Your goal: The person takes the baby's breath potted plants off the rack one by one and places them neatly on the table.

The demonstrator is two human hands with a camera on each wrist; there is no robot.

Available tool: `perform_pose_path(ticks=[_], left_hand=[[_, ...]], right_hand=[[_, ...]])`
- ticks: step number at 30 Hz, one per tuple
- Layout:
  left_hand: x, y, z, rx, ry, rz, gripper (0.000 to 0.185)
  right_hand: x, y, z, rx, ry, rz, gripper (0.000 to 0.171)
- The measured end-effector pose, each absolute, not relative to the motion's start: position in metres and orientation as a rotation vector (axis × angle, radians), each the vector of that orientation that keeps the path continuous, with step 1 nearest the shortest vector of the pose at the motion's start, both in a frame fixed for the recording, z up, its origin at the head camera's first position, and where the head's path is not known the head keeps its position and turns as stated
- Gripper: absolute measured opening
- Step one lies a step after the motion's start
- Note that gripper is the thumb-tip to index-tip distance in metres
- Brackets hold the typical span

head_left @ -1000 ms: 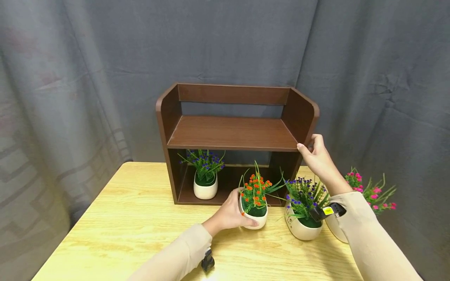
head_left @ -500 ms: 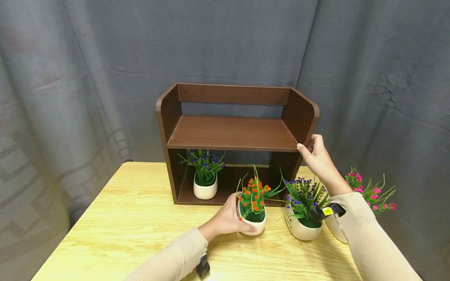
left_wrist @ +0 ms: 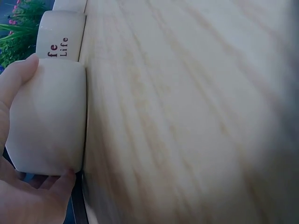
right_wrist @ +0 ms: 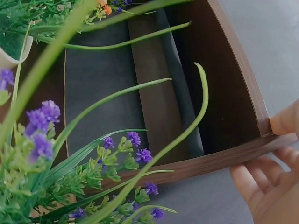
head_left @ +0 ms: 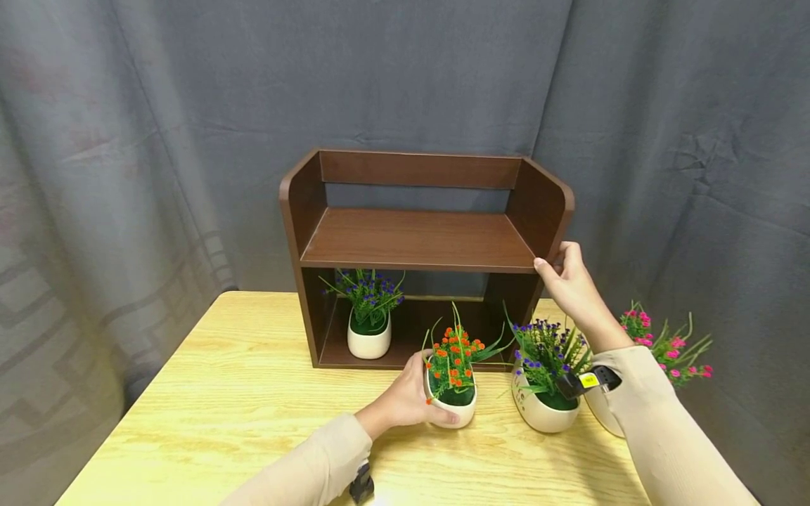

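My left hand (head_left: 408,397) grips a white pot with orange flowers (head_left: 454,411), its thumb on the near side and fingers round the left and back. In the left wrist view the pot (left_wrist: 49,116) sits on or very near the tabletop. With my right hand (head_left: 572,288) I hold the right side panel of the brown two-tier shelf (head_left: 418,239), thumb at the front edge by the upper board. The right wrist view shows that thumb (right_wrist: 285,121) on one face and the fingers (right_wrist: 261,179) on the other.
A pot with purple flowers (head_left: 369,344) stands inside the lower tier at left. Right of the held pot are another purple-flowered pot (head_left: 547,416), lettered on its side, and a pink-flowered pot (head_left: 604,414), partly behind my right forearm. Grey curtains (head_left: 430,77) hang behind the table (head_left: 209,393).
My left hand has drawn the orange-flowered pot a little toward me and to the left, away from the shelf's front. The right hand and the shelf stay in place.
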State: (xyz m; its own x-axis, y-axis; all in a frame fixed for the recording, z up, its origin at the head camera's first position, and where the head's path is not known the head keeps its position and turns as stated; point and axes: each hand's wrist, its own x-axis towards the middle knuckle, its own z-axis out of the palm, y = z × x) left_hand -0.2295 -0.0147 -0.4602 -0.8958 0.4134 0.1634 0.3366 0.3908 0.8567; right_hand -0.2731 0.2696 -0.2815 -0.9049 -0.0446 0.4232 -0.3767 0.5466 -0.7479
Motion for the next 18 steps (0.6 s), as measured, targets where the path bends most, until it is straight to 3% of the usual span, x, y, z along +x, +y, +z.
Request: perform_pose_path(ticks=[18], left_hand=[[-0.2277, -0.0199, -0.4597, 0.681, 2.571, 1.480, 0.127]], right_hand=[[-0.2737, 0.2691, -0.2836, 0.358, -2.403, 1.299, 0.045]])
